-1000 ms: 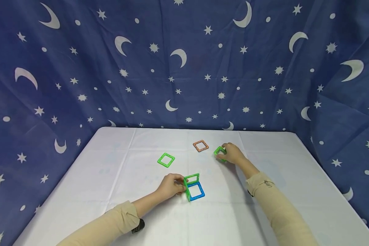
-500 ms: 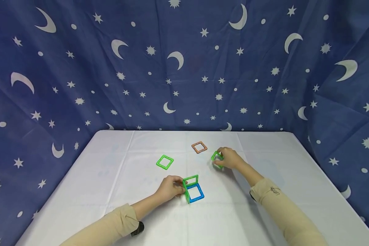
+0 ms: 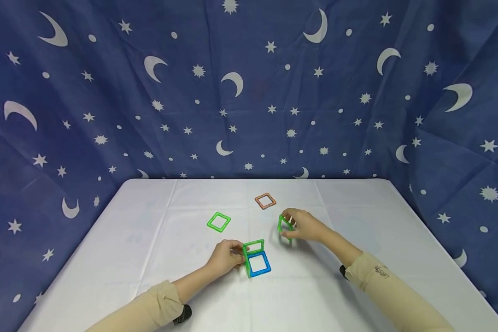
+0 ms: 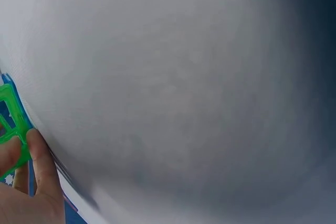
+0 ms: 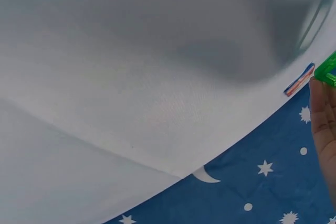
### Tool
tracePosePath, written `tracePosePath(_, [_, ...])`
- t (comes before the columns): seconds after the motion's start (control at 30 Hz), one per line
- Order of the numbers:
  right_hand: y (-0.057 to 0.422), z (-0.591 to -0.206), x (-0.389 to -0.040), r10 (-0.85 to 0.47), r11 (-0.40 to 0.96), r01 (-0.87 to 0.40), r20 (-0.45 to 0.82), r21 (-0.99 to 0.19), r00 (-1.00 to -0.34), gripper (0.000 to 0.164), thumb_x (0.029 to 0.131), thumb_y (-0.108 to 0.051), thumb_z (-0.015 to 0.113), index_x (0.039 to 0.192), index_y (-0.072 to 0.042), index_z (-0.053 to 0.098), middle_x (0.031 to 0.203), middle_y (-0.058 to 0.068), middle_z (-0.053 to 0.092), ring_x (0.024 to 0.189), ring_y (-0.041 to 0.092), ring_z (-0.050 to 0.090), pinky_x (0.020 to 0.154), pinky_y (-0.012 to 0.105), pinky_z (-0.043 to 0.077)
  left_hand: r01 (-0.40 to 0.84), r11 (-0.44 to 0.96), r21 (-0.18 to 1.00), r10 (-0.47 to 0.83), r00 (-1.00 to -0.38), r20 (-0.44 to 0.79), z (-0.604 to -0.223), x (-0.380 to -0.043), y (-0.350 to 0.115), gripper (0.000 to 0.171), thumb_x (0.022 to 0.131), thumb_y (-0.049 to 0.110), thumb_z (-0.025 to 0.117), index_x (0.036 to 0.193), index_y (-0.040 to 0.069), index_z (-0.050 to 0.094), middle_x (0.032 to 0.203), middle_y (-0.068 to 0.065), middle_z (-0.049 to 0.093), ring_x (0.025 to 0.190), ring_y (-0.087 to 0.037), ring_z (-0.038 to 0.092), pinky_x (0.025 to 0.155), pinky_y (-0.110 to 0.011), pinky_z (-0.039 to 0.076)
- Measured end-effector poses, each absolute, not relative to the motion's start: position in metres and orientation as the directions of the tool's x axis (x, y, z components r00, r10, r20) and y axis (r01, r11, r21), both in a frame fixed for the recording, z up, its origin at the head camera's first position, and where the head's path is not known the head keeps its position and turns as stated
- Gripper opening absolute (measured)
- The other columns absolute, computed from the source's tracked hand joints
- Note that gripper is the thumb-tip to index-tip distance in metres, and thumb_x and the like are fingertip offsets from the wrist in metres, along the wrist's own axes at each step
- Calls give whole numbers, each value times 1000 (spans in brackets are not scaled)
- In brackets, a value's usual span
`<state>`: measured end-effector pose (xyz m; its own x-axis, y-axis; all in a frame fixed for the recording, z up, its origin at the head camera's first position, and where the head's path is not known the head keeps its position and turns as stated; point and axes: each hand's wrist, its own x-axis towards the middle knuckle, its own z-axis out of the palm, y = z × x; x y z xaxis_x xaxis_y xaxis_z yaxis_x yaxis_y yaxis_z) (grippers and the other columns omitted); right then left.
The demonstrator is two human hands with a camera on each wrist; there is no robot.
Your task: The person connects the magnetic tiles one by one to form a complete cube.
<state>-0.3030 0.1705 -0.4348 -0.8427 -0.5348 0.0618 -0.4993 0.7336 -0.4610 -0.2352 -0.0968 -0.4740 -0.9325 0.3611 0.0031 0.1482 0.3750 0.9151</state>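
Observation:
In the head view, a blue square magnetic tile [image 3: 260,273] lies flat on the white table, with two green tiles standing upright along its back and left edges. My left hand [image 3: 225,258] pinches the upright left green tile [image 3: 247,267]; the back green tile [image 3: 254,242] meets it at the corner. The left wrist view shows thumb and fingers on green plastic [image 4: 21,116]. To the right and farther back, my right hand [image 3: 302,225] holds another green square tile [image 3: 279,223] by its edges, tilted up close over the table. Its corner [image 5: 326,72] shows in the right wrist view.
A loose green square tile [image 3: 209,225] lies flat behind the left hand. Farther back, an orange square tile [image 3: 265,207] lies flat near the table's middle. A dark blue curtain [image 3: 170,138] with moons and stars hangs behind the white tabletop [image 3: 149,221].
My right hand has brought its green tile nearer and slightly left, tipping it more upright. The left hand keeps its grip on the joined tiles. The head view has shifted slightly.

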Motion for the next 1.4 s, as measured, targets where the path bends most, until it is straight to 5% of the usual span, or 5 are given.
tracePosePath(0.3, [166,-433,-282,-571,700,-544,96,-462,-815,58,79,-22,73,126,4,52,102,10,64,89,21,63,77,32,54,148,355,923,339,-940,20,-475,-234,-98,21,77,-10,65,98,-10,66,81,-13,65,62,-11,62,55,-22,54])
tracePosePath(1.4, [142,-447,-243,-664,578,-561,59,-592,-746,59,80,-13,72,131,0,46,123,12,63,109,27,62,94,39,50,138,368,919,304,-952,22,-475,-234,-97,19,78,-11,63,97,-9,67,84,-17,68,62,-16,65,56,-22,54])
